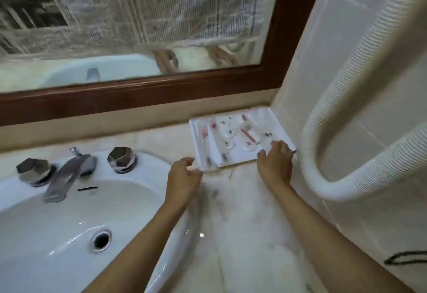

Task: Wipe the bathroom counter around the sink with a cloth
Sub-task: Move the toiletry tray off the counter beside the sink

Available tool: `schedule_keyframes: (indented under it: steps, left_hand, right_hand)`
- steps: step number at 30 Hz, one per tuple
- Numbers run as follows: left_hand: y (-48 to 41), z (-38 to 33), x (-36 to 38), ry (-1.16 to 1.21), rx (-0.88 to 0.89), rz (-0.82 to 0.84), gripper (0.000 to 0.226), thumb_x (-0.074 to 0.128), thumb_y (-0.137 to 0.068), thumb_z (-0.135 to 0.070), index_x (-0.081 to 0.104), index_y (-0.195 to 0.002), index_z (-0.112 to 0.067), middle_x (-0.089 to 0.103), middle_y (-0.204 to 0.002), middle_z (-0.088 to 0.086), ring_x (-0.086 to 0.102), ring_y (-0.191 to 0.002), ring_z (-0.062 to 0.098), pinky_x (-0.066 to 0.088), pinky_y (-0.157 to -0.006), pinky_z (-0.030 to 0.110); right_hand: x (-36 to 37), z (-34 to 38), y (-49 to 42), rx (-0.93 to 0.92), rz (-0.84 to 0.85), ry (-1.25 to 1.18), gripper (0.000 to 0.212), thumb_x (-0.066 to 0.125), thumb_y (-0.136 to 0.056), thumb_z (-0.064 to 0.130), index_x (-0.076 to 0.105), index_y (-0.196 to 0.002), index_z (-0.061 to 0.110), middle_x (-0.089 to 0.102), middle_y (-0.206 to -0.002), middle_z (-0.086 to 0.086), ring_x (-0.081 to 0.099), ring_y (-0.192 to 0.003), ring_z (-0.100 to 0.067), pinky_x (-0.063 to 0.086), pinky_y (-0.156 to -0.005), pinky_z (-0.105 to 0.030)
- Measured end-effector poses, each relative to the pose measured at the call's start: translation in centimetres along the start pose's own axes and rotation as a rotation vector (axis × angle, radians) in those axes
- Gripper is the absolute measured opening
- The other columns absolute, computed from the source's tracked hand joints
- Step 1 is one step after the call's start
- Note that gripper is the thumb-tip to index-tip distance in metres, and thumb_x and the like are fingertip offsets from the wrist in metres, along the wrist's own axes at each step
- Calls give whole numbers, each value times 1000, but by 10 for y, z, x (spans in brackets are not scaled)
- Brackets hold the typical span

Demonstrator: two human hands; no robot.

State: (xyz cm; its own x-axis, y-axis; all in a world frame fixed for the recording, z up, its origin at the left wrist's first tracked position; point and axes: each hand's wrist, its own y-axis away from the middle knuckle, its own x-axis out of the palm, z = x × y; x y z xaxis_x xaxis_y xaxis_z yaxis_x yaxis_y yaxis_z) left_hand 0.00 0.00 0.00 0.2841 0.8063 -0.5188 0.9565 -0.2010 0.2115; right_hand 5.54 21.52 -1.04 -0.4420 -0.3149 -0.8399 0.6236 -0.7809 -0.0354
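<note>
The counter (249,235) is lying to the right of the sink (57,235). It is pale stone, and its bare strip is running the long way from the near edge up toward the back wall. Two bare arms are reaching over it, well apart from each other.

The left hand (183,177) is sitting just past the sink's right rim with its fingers curled at the near left corner of a white tray (278,128). I cannot tell if it is gripping the tray. The right hand (275,165) is further right of the sink, curling its fingers over the tray's near right corner.

The tray is sitting behind and right of the sink, holding small bottles and tubes (231,132). A mirror (138,27) is hanging behind the sink.
</note>
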Motion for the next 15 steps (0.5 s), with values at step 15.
schedule_keyframes:
  steps: [15]
  left_hand:
    - [-59,-6,22,-314,-73,101,29,54,-91,-14,56,-118,-3,63,-114,15,58,-96,29,46,-75,32]
  right_hand:
    - [39,-44,5,-81,-102,198,42,49,-87,0,48,-127,-11,42,-141,-30,32,-135,-45,29,-112,-51]
